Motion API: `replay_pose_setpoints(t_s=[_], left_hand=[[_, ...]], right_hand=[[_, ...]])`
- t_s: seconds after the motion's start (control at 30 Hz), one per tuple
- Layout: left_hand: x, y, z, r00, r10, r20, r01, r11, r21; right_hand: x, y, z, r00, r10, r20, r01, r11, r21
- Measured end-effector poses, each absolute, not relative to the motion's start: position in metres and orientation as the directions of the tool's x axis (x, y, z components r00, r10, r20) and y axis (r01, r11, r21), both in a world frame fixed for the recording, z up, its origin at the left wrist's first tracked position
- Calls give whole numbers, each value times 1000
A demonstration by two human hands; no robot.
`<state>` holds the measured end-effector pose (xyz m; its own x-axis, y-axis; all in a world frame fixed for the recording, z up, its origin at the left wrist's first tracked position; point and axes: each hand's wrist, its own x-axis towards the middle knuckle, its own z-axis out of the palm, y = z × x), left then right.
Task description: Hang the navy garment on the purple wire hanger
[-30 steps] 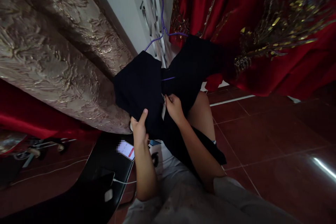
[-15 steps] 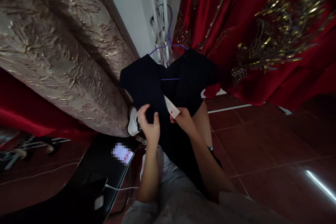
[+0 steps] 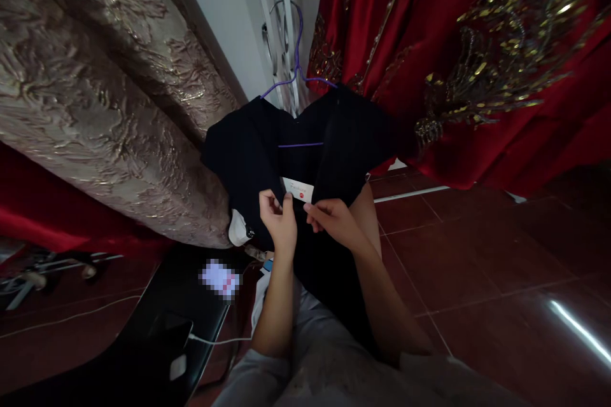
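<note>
I see the left hand (image 3: 278, 221) and right hand (image 3: 331, 221) raised together, both pinching the white tag (image 3: 298, 189) on the black dress (image 3: 248, 152). A moment ago only the right hand held it, tilted; now it lies flat.

The lit phone screen (image 3: 218, 279) on the black seat is showing only blur; the white tag's (image 3: 298, 189) print is reading too small.
</note>
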<state>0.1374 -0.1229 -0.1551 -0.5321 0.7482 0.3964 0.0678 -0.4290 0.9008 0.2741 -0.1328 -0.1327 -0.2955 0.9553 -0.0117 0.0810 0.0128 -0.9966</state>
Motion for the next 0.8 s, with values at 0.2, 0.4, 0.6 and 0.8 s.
replay_pose_setpoints(t_s=[0.2,0.4,0.6,0.8], left_hand=[[141,-137,-174,-122,941,316,-88,-328,941],[148,-128,-166,-151,892,427,51,-424,904],[155,-109,-183,-139,865,482,288,-431,855],[149,-93,-146,194,879,435,317,-476,820]], right_hand=[[278,-133,-125,-314,949,-2,-62,-23,-998],[281,-102,-103,-405,913,42,-104,-1,-995],[285,-20,-23,-115,967,226,-258,191,-947],[279,-23,11,-72,926,370,-273,338,-901]])
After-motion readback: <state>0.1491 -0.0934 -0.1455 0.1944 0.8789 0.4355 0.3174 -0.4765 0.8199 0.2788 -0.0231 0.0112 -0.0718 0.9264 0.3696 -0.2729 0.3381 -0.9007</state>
